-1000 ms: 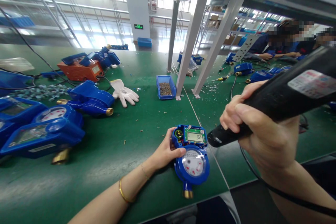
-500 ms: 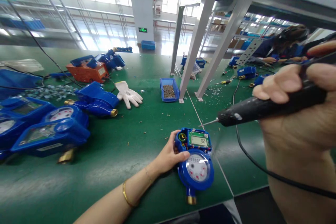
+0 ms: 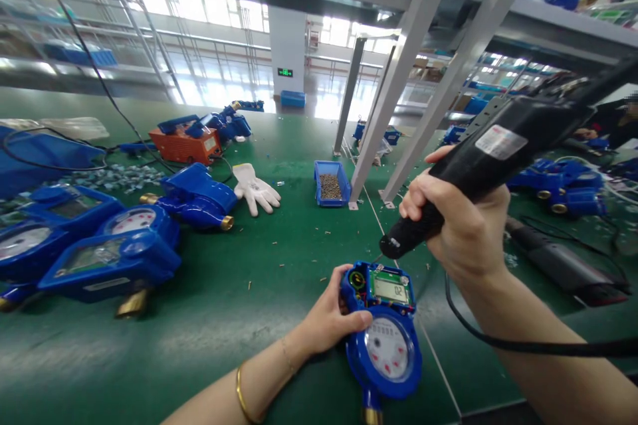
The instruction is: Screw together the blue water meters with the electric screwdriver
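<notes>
My left hand grips the left side of a blue water meter, its thumb lying across the edge between dial and display. The meter's upper housing is uncovered, showing a green circuit board with a small LCD; below it sits a round dial with red pointers. In my right hand is a black electric screwdriver, fingers wrapped round its body. Its thin bit points down at the top edge of the circuit board; whether it touches cannot be made out.
Several other blue meters lie at left, near an orange box and a white glove. A blue bin of screws stands by the grey shelf posts. Another black power tool lies at right. Loose screws dot the green table.
My right hand has swung the screwdriver from the right, tilting it steeper, so its bit is now at the board's top edge. My left hand still holds the meter. The camera view has shifted.
</notes>
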Tool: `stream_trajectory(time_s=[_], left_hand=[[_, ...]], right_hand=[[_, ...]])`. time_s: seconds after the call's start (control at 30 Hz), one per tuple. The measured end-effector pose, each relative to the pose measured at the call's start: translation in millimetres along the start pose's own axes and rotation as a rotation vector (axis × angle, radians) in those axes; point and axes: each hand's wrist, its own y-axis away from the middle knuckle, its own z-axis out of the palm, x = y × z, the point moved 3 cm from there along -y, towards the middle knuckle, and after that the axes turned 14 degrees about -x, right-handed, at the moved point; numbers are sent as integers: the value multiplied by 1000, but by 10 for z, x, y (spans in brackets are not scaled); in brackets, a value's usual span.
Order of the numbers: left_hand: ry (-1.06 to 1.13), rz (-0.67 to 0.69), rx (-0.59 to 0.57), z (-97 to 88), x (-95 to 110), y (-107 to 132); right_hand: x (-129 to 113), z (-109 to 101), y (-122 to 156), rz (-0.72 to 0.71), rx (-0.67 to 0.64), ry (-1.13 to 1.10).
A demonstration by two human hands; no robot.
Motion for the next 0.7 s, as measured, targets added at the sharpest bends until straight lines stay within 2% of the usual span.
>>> stream_trajectory(time_s=[0.23, 0.7], left_hand=[[25, 13, -10, -7, -45, -12], [49, 59, -20, -3, -38, -7]], right_hand=[[64, 8, 30, 25, -17, -18], [41, 57, 25, 7, 8, -48]])
